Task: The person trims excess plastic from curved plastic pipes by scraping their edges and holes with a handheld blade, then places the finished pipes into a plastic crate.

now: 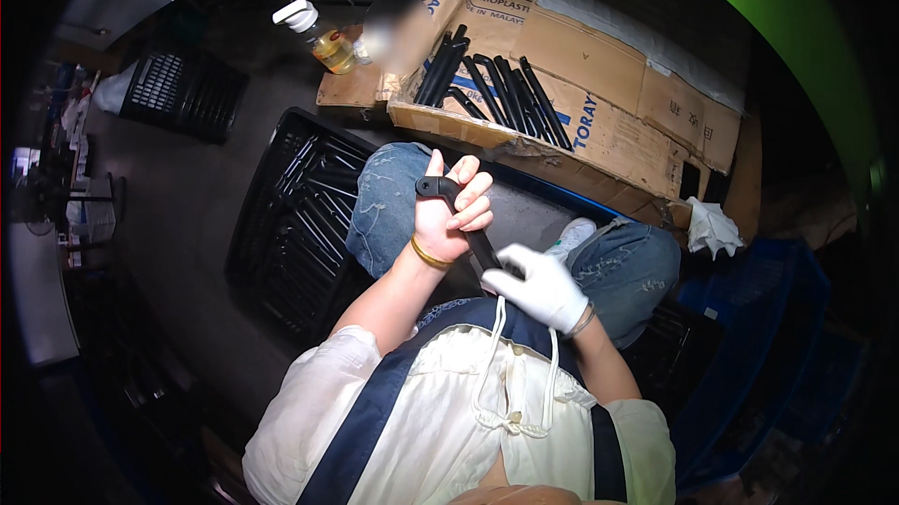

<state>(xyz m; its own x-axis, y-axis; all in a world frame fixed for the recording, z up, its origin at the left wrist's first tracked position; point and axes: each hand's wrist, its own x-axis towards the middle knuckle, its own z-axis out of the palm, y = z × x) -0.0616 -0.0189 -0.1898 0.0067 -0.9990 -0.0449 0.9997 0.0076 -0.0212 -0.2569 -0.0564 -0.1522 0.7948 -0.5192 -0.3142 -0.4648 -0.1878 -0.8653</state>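
Note:
My bare left hand [445,224], a yellow bangle at its wrist, is closed around a black plastic bar-shaped part [481,248]. The bar's rounded, bent end with a small hole sticks out by the thumb. Its shaft slants down to the right, toward my body. In a white glove, my right hand [545,289] grips the lower end of the same bar, its fingers slightly blurred. The glove hides that end. Ahead of my hands, several similar black parts [513,97] lie on a cardboard tray [618,160].
On my left stands a black crate [251,210] full of similar black parts. A bottle [330,48] with a white cap and yellow liquid stands near the cardboard. Farther left is another black crate [178,97]. Crumpled white tissue [714,227] and blue bins [749,318] are at right.

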